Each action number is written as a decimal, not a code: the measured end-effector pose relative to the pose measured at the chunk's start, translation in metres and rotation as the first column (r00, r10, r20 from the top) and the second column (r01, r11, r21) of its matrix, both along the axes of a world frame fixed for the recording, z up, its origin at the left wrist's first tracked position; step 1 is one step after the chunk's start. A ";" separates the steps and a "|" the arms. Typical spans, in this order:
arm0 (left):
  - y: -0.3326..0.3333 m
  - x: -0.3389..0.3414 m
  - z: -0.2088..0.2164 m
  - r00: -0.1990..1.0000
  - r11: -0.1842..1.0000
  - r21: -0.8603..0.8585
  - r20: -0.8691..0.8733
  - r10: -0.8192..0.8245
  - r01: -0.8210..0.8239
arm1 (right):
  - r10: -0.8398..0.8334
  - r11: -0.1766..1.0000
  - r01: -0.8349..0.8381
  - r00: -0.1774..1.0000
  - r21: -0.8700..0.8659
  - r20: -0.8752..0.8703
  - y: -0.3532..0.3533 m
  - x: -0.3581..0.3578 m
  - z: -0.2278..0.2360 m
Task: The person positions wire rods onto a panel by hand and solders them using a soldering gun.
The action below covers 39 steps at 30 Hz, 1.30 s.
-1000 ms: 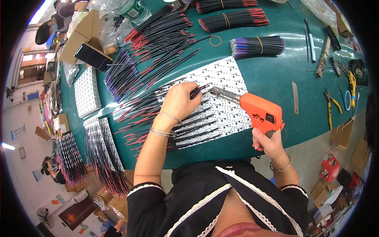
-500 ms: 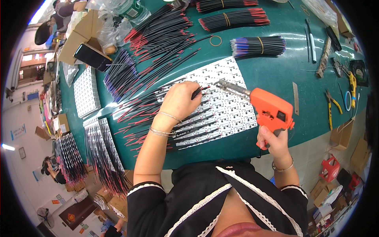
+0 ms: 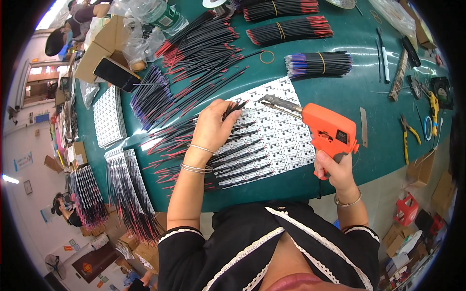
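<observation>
left hand pinching a bunch of black wires, right hand gripping an orange soldering gun, above a white circuit-board sheet.
the left thumb and fingers close round the bunch and hide part of it; short red-tipped ends poke out. the right fingers wrap the gun's handle, covering much of it. the metal tip points at the wire ends, just beside them; whether it touches the sheet is hard to tell. the sheet lies by the near edge of the green worktop, its left part covered by rows of wires and the left hand. toward the worktop's left edge is a stack of white boards; toward the right, yellow-handled pliers. the far edge runs out of view beyond banded wire bundles.
</observation>
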State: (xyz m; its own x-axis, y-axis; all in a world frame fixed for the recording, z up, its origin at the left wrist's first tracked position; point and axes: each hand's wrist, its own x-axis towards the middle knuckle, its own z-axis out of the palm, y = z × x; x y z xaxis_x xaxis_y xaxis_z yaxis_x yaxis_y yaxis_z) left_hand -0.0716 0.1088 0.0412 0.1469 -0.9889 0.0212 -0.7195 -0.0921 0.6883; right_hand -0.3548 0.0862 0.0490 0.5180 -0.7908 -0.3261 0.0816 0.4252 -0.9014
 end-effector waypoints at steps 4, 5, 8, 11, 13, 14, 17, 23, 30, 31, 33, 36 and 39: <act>-0.002 -0.006 0.006 0.989 0.979 0.167 -0.074 0.130 -0.117 | 0.063 0.998 -0.063 0.998 -0.005 -0.022 0.000 0.000 -0.004; -0.004 -0.007 0.007 0.985 0.974 0.181 -0.077 0.155 -0.139 | 0.062 0.998 -0.062 0.998 -0.004 -0.023 0.000 0.000 -0.004; -0.007 -0.011 0.011 0.984 0.968 0.197 -0.046 0.170 -0.158 | 0.062 0.998 -0.062 0.998 -0.008 -0.020 0.000 0.003 -0.002; -0.006 -0.012 0.008 0.989 0.973 0.182 0.002 0.147 -0.145 | 0.035 0.999 -0.035 0.999 -0.012 -0.020 0.002 0.005 -0.001; -0.005 -0.012 0.004 0.991 0.976 0.170 0.018 0.133 -0.134 | 0.030 1.000 -0.030 0.999 0.005 -0.019 0.002 0.007 0.001; -0.005 -0.013 0.003 0.992 0.980 0.155 0.043 0.117 -0.122 | 0.031 1.000 -0.031 0.999 0.006 -0.019 0.002 0.007 0.001; -0.006 -0.014 0.003 0.993 0.983 0.152 0.062 0.096 -0.104 | 0.034 0.999 -0.034 0.999 -0.001 -0.025 0.002 0.008 -0.001; -0.005 -0.015 0.002 0.994 0.985 0.141 0.065 0.086 -0.094 | 0.059 0.998 -0.059 0.998 0.003 -0.027 0.002 0.009 -0.001; -0.005 -0.015 0.000 0.992 0.991 0.096 0.099 0.079 -0.089 | 0.089 0.995 -0.086 0.995 0.055 -0.055 0.001 0.008 -0.002; -0.006 -0.015 0.000 0.992 0.991 0.096 0.099 0.080 -0.089 | 0.106 0.990 -0.098 0.992 0.104 -0.067 0.000 0.007 -0.001; -0.006 -0.016 0.001 0.992 0.991 0.098 0.100 0.080 -0.089 | 0.103 0.991 -0.095 0.992 0.097 -0.073 0.001 0.008 -0.001; -0.006 -0.015 0.001 0.992 0.995 0.073 0.111 0.060 -0.068 | 0.068 0.997 -0.064 0.994 0.050 -0.080 0.004 0.009 0.000; -0.008 -0.016 0.006 0.992 0.992 0.110 0.120 0.049 -0.062 | 0.032 0.999 -0.031 0.997 0.019 -0.070 0.005 0.007 -0.002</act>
